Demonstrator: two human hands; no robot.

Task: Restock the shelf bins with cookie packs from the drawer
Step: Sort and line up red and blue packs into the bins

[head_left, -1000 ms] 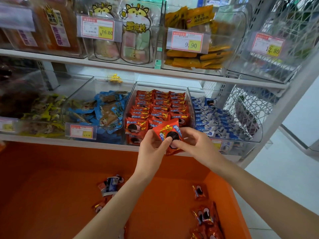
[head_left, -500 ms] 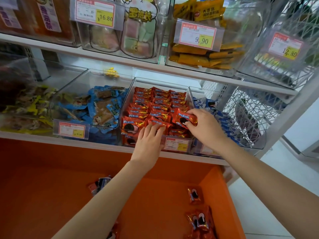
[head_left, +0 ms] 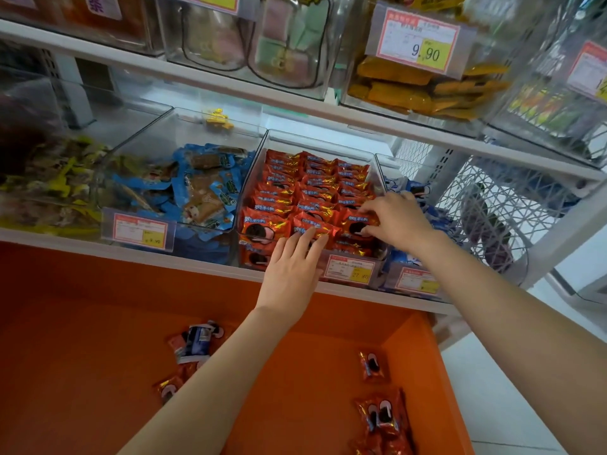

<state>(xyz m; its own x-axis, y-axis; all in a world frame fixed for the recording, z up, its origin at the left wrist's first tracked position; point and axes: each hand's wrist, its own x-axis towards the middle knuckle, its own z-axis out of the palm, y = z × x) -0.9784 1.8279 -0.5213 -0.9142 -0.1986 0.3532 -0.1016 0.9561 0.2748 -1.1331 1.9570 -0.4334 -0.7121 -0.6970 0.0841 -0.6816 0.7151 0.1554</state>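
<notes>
Pinching one red cookie pack (head_left: 356, 223) with right grip (head_left: 399, 221), thumb and fingertips curled on its right end, at front right of the clear bin (head_left: 320, 143) on the shelf (head_left: 203, 262). Pressing flat on the front row (head_left: 267, 226) with left grip (head_left: 290, 269): fingers straight, holding nothing. Probably seated in the row already, but hard to confirm, since the fingers cover that end.

Handling, judged from the look:
- Light, with a crinkly glossy foil wrap, so likely slippery.
- Soft wrapper over a brittle biscuit, so no squeezing across the middle.
- Best taken by the crimped end seam, or lightly across the flat faces.

Leaves more loose packs (head_left: 382, 418) in the orange drawer (head_left: 98, 356) below, well apart from the bin.
</notes>
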